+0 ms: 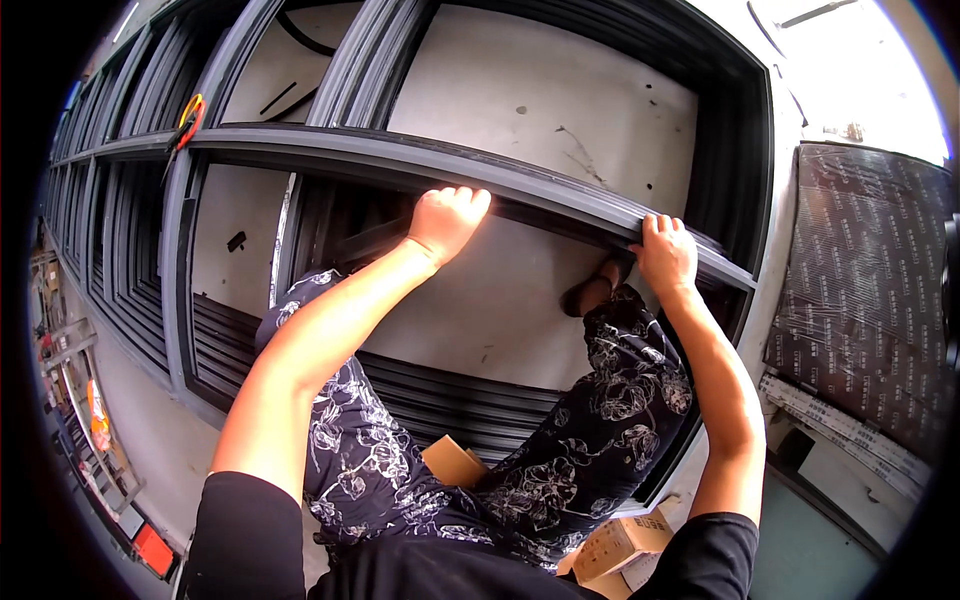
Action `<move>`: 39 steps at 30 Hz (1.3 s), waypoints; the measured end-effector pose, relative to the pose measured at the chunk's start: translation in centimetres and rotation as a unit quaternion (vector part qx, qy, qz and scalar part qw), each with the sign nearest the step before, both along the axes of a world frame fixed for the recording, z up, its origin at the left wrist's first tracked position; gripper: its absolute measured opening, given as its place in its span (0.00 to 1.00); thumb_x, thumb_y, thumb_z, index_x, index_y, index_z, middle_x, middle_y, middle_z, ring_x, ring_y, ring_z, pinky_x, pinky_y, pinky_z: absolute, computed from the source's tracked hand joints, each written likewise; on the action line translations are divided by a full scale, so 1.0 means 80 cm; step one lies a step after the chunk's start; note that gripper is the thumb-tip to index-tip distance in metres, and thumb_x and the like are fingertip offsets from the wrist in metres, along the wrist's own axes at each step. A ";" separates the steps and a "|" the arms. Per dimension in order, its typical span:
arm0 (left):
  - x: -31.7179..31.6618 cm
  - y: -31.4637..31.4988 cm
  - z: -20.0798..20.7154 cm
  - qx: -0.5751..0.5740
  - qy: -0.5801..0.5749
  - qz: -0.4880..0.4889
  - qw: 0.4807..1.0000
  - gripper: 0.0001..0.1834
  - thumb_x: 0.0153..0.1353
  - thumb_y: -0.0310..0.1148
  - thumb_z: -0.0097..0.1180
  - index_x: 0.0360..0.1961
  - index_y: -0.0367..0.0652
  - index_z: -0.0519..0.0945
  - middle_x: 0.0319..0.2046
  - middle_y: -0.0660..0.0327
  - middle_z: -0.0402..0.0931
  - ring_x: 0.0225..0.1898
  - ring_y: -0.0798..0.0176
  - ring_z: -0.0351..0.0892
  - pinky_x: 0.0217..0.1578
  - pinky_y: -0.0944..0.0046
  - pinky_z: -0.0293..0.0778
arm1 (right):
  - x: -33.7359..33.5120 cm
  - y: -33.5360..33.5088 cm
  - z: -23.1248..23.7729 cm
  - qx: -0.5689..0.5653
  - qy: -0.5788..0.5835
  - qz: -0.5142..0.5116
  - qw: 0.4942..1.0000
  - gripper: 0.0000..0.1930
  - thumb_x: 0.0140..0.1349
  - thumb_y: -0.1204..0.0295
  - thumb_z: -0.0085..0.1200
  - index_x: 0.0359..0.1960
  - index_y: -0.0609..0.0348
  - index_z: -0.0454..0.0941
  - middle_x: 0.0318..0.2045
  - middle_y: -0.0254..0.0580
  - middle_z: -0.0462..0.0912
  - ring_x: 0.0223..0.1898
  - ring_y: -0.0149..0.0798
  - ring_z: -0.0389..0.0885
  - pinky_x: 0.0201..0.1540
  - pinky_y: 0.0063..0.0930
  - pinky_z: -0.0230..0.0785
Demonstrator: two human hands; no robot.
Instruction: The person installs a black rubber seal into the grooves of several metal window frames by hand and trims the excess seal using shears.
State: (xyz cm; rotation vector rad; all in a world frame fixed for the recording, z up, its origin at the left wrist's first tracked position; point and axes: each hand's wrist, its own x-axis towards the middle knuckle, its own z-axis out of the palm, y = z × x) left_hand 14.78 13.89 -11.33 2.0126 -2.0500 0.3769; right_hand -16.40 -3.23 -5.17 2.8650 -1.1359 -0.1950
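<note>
A stack of large dark grey window frames (430, 160) lies in front of me, with a long middle bar crossing it from left to right. My left hand (450, 222) is closed in a fist at the near edge of that bar; whatever it may hold is hidden by the fingers. Farther right, my right hand (667, 255) has its fingers curled over the same bar near its right end. A pair of scissors or snips with orange and yellow handles (190, 118) rests on the frame at the left.
My legs stand within the frame opening, one shoe (597, 284) on the floor. Cardboard boxes (622, 548) lie behind the frames. A large wrapped panel (860, 290) stands at the right. At far left are a ladder (88, 420) and an orange-red box (153, 549).
</note>
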 end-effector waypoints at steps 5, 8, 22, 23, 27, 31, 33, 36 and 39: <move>-0.010 -0.004 -0.001 0.005 0.028 0.007 1.000 0.04 0.53 0.32 0.57 0.30 0.48 0.75 0.21 0.64 0.74 0.23 0.62 0.79 0.24 0.62 0.75 | 0.041 0.021 0.024 0.011 -0.060 0.023 0.998 0.21 0.49 0.63 0.69 0.40 0.60 0.76 0.40 0.47 0.80 0.49 0.49 0.77 0.50 0.40 0.72; -0.014 -0.006 -0.004 0.013 0.024 0.020 0.999 0.03 0.53 0.31 0.57 0.29 0.48 0.76 0.21 0.63 0.74 0.23 0.62 0.79 0.24 0.61 0.75 | 0.072 0.026 0.010 0.003 -0.023 0.004 1.000 0.20 0.50 0.63 0.69 0.39 0.60 0.75 0.40 0.48 0.79 0.49 0.50 0.76 0.51 0.39 0.71; -0.033 -0.006 -0.008 0.060 0.026 0.075 0.995 0.04 0.50 0.29 0.59 0.27 0.46 0.76 0.20 0.61 0.77 0.22 0.61 0.82 0.23 0.61 0.79 | 0.129 0.052 0.001 -0.007 -0.070 0.025 0.997 0.18 0.50 0.65 0.68 0.38 0.59 0.76 0.39 0.44 0.78 0.49 0.48 0.75 0.49 0.40 0.70; -0.033 -0.008 -0.007 0.058 0.025 0.075 0.995 0.04 0.50 0.29 0.59 0.27 0.46 0.76 0.20 0.61 0.77 0.22 0.61 0.82 0.23 0.61 0.79 | 0.138 0.054 0.007 -0.008 -0.071 0.025 0.997 0.18 0.50 0.65 0.68 0.38 0.59 0.76 0.39 0.44 0.78 0.49 0.48 0.75 0.49 0.40 0.70; -0.028 -0.008 -0.006 0.038 0.025 0.079 0.996 0.03 0.50 0.29 0.58 0.26 0.47 0.76 0.19 0.61 0.77 0.22 0.60 0.82 0.23 0.60 0.79 | 0.186 0.069 -0.006 -0.006 -0.063 0.027 0.998 0.19 0.51 0.62 0.67 0.39 0.59 0.76 0.39 0.42 0.78 0.48 0.46 0.75 0.49 0.39 0.69; -0.018 -0.003 -0.006 0.052 0.033 0.078 0.995 0.03 0.52 0.30 0.58 0.26 0.47 0.76 0.20 0.61 0.77 0.24 0.59 0.82 0.26 0.60 0.79 | 0.173 0.062 -0.009 -0.010 -0.110 0.091 0.990 0.20 0.51 0.62 0.68 0.40 0.59 0.75 0.39 0.44 0.78 0.47 0.48 0.76 0.49 0.42 0.69; -0.015 -0.002 -0.006 0.062 0.076 0.069 0.993 0.03 0.53 0.31 0.59 0.26 0.46 0.77 0.21 0.60 0.78 0.26 0.57 0.83 0.28 0.58 0.79 | 0.149 0.050 -0.011 -0.004 -0.099 0.101 0.990 0.23 0.52 0.61 0.68 0.45 0.58 0.75 0.40 0.42 0.78 0.48 0.47 0.77 0.54 0.42 0.67; -0.008 -0.005 -0.008 0.099 0.087 0.067 0.989 0.05 0.54 0.32 0.59 0.26 0.45 0.78 0.22 0.59 0.79 0.27 0.56 0.83 0.30 0.57 0.78 | 0.055 0.025 -0.014 -0.063 -0.063 0.059 0.994 0.25 0.53 0.58 0.67 0.49 0.57 0.74 0.44 0.41 0.80 0.51 0.42 0.77 0.62 0.45 0.63; -0.006 -0.001 -0.007 0.105 0.062 0.071 0.990 0.07 0.53 0.34 0.62 0.26 0.45 0.78 0.23 0.59 0.79 0.28 0.55 0.83 0.30 0.57 0.78 | -0.075 -0.013 -0.022 -0.069 0.056 -0.077 0.993 0.31 0.53 0.57 0.68 0.56 0.56 0.73 0.50 0.40 0.81 0.57 0.40 0.76 0.67 0.48 0.59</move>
